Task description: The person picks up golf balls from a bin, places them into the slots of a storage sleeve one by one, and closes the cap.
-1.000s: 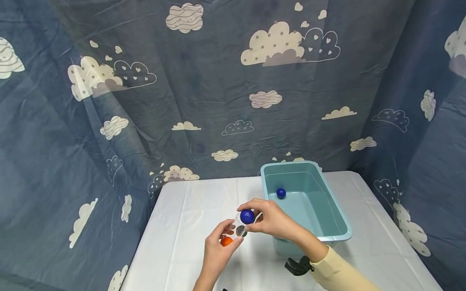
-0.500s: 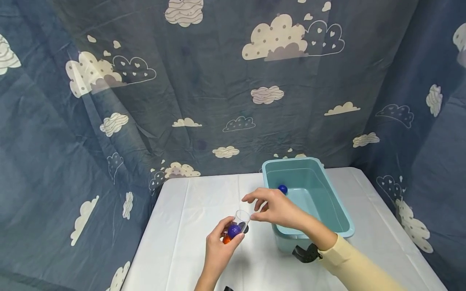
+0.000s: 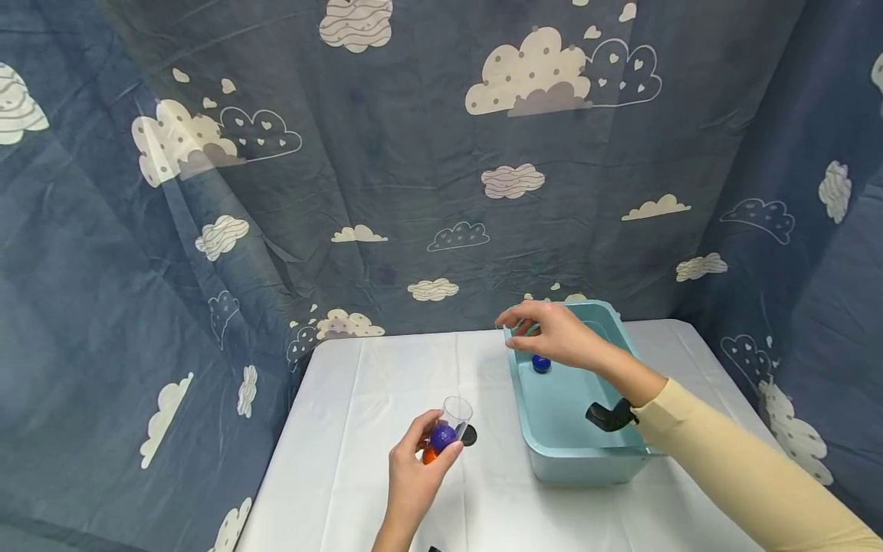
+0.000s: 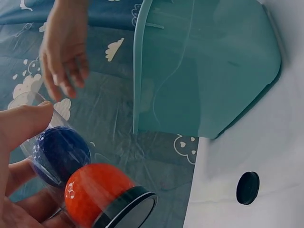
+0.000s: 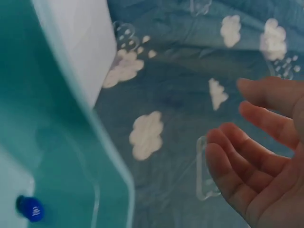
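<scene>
My left hand [image 3: 414, 471] grips a clear plastic tube [image 3: 458, 409], tilted with its open mouth up. Inside, a blue golf ball [image 4: 61, 154] rests against an orange golf ball [image 4: 97, 192], which sits at the dark-rimmed lower end. Above the left part of the teal bin [image 3: 582, 469] hangs my right hand [image 3: 555, 333], its fingers loosely bent around nothing. Another blue golf ball [image 3: 541, 363] lies on the bin's floor below that hand, and shows in the right wrist view too.
A round black cap [image 4: 248, 188] lies on the white-covered table [image 3: 372, 383] near the tube. Dark cloud-print cloth [image 3: 386, 153] hangs behind and at both sides. The bin's raised walls stand on the table's right half.
The right hand let go of the blue golf ball at the tube's mouth, and the ball dropped onto the orange one. It then moved up and right, over the bin.
</scene>
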